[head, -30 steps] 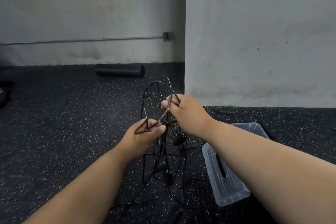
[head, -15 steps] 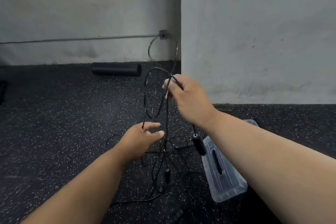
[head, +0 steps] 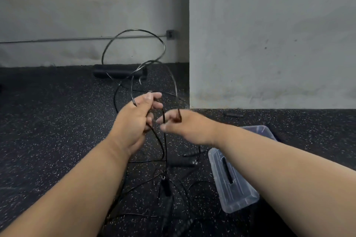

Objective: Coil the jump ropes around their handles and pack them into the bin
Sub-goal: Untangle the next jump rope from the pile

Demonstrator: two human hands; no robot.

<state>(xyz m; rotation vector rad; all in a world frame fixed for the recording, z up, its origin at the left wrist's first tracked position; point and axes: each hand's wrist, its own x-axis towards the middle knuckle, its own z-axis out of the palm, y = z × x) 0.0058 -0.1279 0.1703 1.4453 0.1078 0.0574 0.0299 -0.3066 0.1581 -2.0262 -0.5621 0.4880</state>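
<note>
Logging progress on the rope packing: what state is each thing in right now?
left hand: grips the rope
right hand: pinches the rope
jump rope: uncoiled, looping up
handles: lying on floor
bin: open, on floor
foam roller: lying by wall

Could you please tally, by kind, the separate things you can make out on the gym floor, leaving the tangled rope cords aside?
Clear plastic bin: 1
Black foam roller by the wall: 1
Black rope handles plainly seen,: 4
Total: 6
</note>
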